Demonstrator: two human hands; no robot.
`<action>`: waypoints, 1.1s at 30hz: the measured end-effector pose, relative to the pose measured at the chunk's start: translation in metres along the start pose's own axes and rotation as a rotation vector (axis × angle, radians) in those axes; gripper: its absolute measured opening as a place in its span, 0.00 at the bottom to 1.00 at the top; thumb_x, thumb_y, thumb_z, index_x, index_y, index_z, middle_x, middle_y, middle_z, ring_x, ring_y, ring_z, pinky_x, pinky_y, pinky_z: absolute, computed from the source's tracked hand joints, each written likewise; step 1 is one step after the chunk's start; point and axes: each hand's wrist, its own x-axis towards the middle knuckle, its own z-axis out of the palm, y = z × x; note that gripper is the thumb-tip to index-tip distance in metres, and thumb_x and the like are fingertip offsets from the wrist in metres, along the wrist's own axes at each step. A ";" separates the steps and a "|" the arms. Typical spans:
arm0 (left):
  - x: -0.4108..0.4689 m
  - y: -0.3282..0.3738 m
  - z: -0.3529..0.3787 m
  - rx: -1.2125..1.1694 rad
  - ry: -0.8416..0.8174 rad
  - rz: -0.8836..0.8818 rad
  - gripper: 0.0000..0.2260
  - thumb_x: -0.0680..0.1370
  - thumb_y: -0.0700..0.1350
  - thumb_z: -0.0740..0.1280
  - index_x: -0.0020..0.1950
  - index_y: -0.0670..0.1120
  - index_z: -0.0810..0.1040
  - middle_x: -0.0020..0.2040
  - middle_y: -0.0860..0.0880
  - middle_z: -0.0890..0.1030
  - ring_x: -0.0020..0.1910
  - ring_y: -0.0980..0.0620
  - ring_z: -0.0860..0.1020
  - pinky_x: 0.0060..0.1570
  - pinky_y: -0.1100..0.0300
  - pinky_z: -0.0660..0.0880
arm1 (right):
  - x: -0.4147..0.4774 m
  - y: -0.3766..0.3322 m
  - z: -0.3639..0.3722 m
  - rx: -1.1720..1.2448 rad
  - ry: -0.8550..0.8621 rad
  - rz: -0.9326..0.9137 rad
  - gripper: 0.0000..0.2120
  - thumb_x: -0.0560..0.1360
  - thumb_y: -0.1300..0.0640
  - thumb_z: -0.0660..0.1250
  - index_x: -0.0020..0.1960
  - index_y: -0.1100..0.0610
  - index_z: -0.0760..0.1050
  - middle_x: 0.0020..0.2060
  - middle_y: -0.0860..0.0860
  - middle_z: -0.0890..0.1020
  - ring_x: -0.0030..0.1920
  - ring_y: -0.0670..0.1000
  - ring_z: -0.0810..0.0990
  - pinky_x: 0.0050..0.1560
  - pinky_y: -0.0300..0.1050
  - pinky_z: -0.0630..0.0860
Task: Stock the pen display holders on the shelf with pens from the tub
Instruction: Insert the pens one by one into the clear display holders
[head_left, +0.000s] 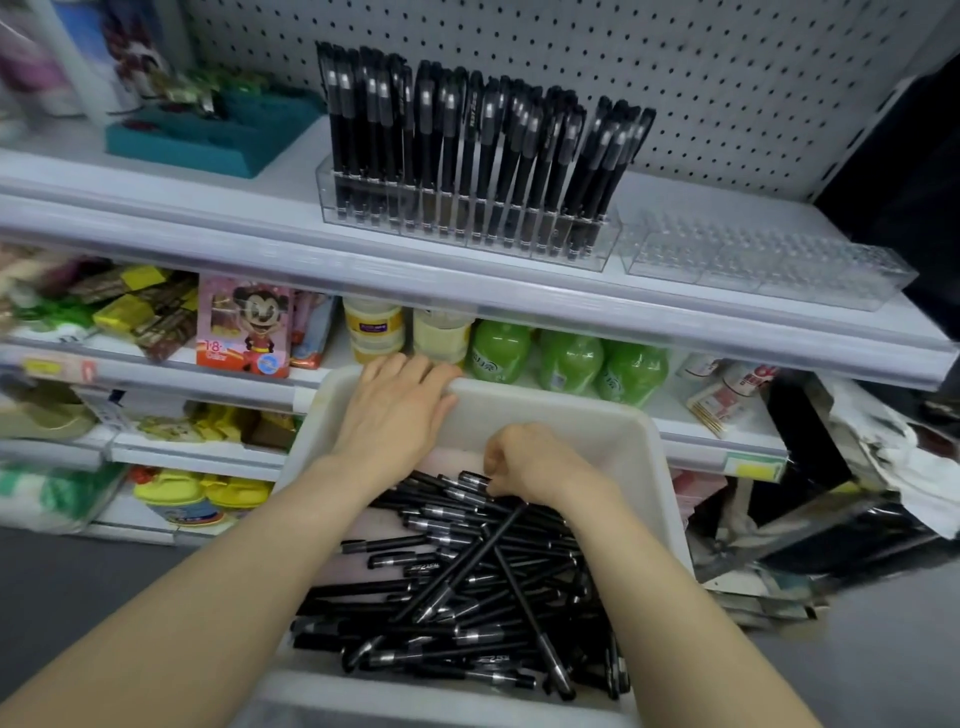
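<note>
Right, both bare arms reach forward into the white plastic tub (628, 431), which sits low in front of the shelving; the left hand (395, 410) lies flat on the tub's far rim, fingers together and draped over the edge, gripping nothing but the rim itself; the right hand (535, 462) dips inside the tub, fingers curled down and pinching at the caps of the topmost black pens, though exactly how many it has hold of I cannot tell; the heap of loose black pens (467, 587) fills the near half of the tub, lying crisscrossed, one long pen slanted across the top; up on the white shelf (208, 208), against the pegboard (727, 78), the clear pen display holder (467, 218) stands packed with upright black pens, leaning slightly rightwards; just beside it to the right sits a second clear holder (769, 260); a teal tray (208, 140) rests further left; green bottles (566, 361) line the shelf below.
</note>
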 end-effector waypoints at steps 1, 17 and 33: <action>0.001 0.000 0.000 0.000 -0.003 0.000 0.17 0.79 0.54 0.54 0.62 0.50 0.76 0.50 0.49 0.78 0.49 0.45 0.74 0.54 0.52 0.65 | 0.001 0.000 -0.001 -0.009 -0.009 0.000 0.10 0.71 0.58 0.74 0.51 0.55 0.81 0.50 0.52 0.82 0.52 0.54 0.80 0.56 0.46 0.77; 0.024 0.001 -0.031 -0.064 -0.014 0.085 0.13 0.78 0.49 0.64 0.61 0.48 0.78 0.52 0.48 0.77 0.51 0.44 0.76 0.44 0.49 0.77 | -0.038 0.002 -0.110 0.413 0.242 -0.198 0.05 0.74 0.56 0.72 0.45 0.54 0.77 0.38 0.51 0.83 0.36 0.48 0.79 0.43 0.49 0.80; 0.132 0.017 -0.053 0.057 0.292 0.119 0.20 0.77 0.41 0.67 0.70 0.41 0.72 0.63 0.41 0.74 0.62 0.39 0.70 0.59 0.47 0.73 | -0.010 0.027 -0.221 0.691 1.346 -0.220 0.02 0.78 0.56 0.67 0.48 0.51 0.74 0.38 0.49 0.82 0.39 0.48 0.82 0.37 0.40 0.81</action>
